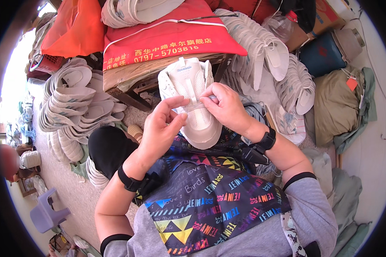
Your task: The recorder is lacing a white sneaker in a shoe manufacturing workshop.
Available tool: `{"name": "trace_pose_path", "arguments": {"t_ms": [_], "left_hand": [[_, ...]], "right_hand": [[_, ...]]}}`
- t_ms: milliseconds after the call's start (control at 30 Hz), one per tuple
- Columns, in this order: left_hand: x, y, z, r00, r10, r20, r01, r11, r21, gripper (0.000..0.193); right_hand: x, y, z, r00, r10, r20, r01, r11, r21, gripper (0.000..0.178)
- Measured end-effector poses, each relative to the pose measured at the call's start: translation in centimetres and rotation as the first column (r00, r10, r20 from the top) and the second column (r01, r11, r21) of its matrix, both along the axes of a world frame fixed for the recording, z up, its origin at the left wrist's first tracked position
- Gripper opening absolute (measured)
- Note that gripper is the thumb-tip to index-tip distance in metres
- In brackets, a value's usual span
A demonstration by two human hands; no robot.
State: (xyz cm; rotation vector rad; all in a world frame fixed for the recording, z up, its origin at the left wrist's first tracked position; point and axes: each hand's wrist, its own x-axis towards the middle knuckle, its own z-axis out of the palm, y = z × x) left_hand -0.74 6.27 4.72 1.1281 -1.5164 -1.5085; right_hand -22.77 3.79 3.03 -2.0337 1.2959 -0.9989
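Note:
A white shoe upper (pixel 203 127) with a mesh vamp and a pale tongue lies in front of me, its rounded toe toward my body. My right hand (pixel 229 107) is over its right side, thumb and forefinger pinched together at the middle of the vamp. A thin pale strand seems to run from that pinch toward the left; what the fingertips hold is too small to make out. At the left side of the vamp is my left hand (pixel 164 122), its thumb and fingers apart, fingertips close to the shoe.
Behind the shoe stands a wooden stool (pixel 137 70) covered by a red bag (pixel 171 40), with more shoe uppers on top. Stacked uppers (pixel 75 96) lie at left, others (pixel 261 47) at right. A purple plastic stool (pixel 49 210) and a tan sack (pixel 336 107) flank me.

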Motion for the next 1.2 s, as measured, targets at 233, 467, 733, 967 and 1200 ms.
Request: {"name": "trace_pose_path", "arguments": {"t_ms": [233, 467, 733, 967, 1200], "left_hand": [[0.1, -0.6, 0.4, 0.99, -0.041, 0.138, 0.047, 0.998, -0.038, 0.036], [0.2, -1.2, -1.1, 0.992, 0.038, -0.12, -0.035, 0.999, 0.032, 0.023], [-0.7, -1.0, -0.7, 0.964, 0.172, 0.201, -0.117, 0.959, -0.258, 0.023], [-1.3, -2.0, -1.3, 0.933, 0.212, 0.29, -0.036, 0.858, -0.512, 0.026], [-1.1, -2.6, -1.6, 0.964, 0.158, 0.214, -0.048, 0.895, -0.444, 0.027]], "right_hand": [[0.8, 0.3, -0.8, 0.965, -0.083, 0.25, -0.019, 0.926, 0.377, 0.014], [1.2, 0.8, 0.5, 0.997, 0.009, 0.075, -0.018, 0.992, 0.123, 0.016], [0.4, -0.3, 1.0, 0.974, 0.114, -0.198, -0.106, 0.993, 0.05, 0.015], [1.3, 0.1, 1.2, 0.982, 0.127, -0.141, -0.119, 0.991, 0.065, 0.017], [0.1, 0.1, 1.3, 0.984, 0.038, -0.172, -0.029, 0.998, 0.056, 0.018]]}}
